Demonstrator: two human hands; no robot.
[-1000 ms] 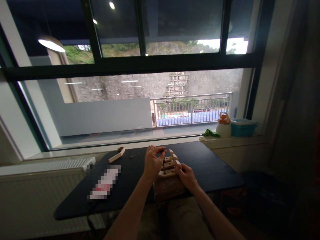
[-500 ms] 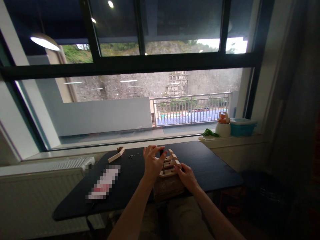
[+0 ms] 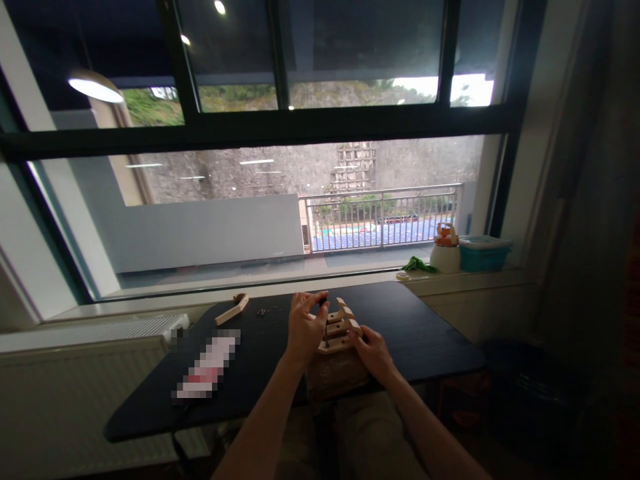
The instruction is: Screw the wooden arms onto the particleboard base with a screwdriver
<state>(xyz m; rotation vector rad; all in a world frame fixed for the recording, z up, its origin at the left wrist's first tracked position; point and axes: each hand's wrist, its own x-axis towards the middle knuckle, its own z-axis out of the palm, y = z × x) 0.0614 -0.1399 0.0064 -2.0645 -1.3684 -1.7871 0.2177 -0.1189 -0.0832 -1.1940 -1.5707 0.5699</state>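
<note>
My left hand pinches the dark handle of a small screwdriver between thumb and fingers. Its thin shaft points down to the near bar of a pale wooden frame, which has several bars with dark holes. Around the right side of this frame, my right hand is closed, its thumb near the corner. The frame rests on a brown block at the table's near edge. Whether the screwdriver tip sits in a screw is too small to tell.
On the black table, a loose angled wooden piece lies at the far left, beside several small screws. A blurred-out pink and white item lies nearer. On the windowsill are a green cloth, white kettle and teal box.
The fingers of my left hand have shifted slightly around the screwdriver handle, covering more of it. My right hand and the wooden frame stay about where they were.
</note>
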